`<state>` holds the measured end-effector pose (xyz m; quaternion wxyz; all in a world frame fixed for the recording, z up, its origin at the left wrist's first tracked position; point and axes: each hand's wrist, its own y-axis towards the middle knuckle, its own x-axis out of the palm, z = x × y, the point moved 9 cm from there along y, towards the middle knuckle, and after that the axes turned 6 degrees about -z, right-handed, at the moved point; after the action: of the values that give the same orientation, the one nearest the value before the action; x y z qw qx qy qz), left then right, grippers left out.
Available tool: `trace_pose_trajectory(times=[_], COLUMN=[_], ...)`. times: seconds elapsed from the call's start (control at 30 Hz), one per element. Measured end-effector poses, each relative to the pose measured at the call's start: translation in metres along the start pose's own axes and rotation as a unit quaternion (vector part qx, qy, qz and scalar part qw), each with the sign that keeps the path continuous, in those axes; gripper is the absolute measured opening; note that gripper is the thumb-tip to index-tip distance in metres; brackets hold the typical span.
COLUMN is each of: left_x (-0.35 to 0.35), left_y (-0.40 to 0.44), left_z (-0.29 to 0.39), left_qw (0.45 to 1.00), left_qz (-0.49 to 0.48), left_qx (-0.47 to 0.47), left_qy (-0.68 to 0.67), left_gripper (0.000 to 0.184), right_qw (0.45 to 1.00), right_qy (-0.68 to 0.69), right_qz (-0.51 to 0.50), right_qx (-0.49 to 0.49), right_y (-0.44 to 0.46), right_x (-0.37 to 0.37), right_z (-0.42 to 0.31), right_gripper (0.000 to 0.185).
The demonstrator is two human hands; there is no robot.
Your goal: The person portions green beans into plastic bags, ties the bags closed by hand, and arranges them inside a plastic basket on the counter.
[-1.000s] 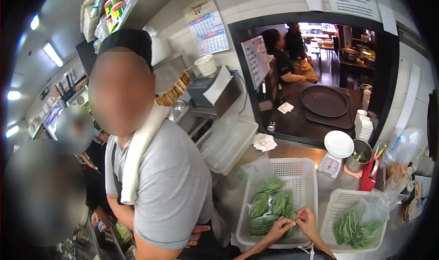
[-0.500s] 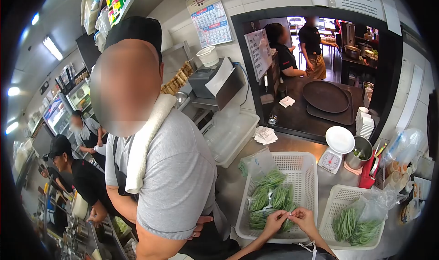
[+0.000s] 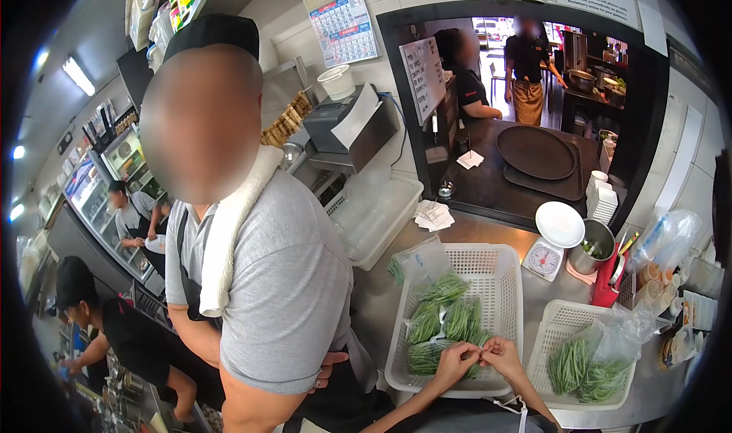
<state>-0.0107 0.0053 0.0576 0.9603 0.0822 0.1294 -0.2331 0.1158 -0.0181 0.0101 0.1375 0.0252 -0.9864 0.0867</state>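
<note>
Okay, so we've got our bare left hand (image 3: 455,363) and bare right hand (image 3: 501,357) together over the near end of a white, rectangular, perforated plastic basket (image 3: 509,280), fingertips meeting and fingers curled in. Anything between them is too tiny for us to make out, so we can't tell if they're clamped on something.

Nearest the fingertips, as far as we can judge, is a bundle of long, thin green bean-like vegetables (image 3: 463,320) in that basket. It lies just beyond and a bit left, long axis running roughly away from us, near end toward the hands. Our left hand is the closer one, and it's also right beside a second green bundle (image 3: 427,357). Our right hand sits nearer the basket's right wall.

Off to the right, another white perforated basket (image 3: 543,349) holds more long greens (image 3: 568,366) plus a clear plastic bag (image 3: 621,334).
</note>
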Motion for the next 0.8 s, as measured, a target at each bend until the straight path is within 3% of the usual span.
trace_pose_trajectory(times=[0.33,0.8], left_x=[0.006,0.007], left_y=[0.001,0.004], left_z=[-0.019,-0.011], left_qw=[0.994,0.996], left_qz=[-0.011,-0.029], left_qx=[-0.085,-0.036], left_qy=[-0.062,-0.078], left_gripper=[0.016,0.017], right_qw=[0.999,0.999], right_qy=[-0.049,-0.031], right_qz=[-0.001,-0.021], right_qx=[-0.021,-0.02], right_y=[0.001,0.003], right_x=[0.0,0.003], right_z=[-0.003,-0.003], right_gripper=[0.01,0.009])
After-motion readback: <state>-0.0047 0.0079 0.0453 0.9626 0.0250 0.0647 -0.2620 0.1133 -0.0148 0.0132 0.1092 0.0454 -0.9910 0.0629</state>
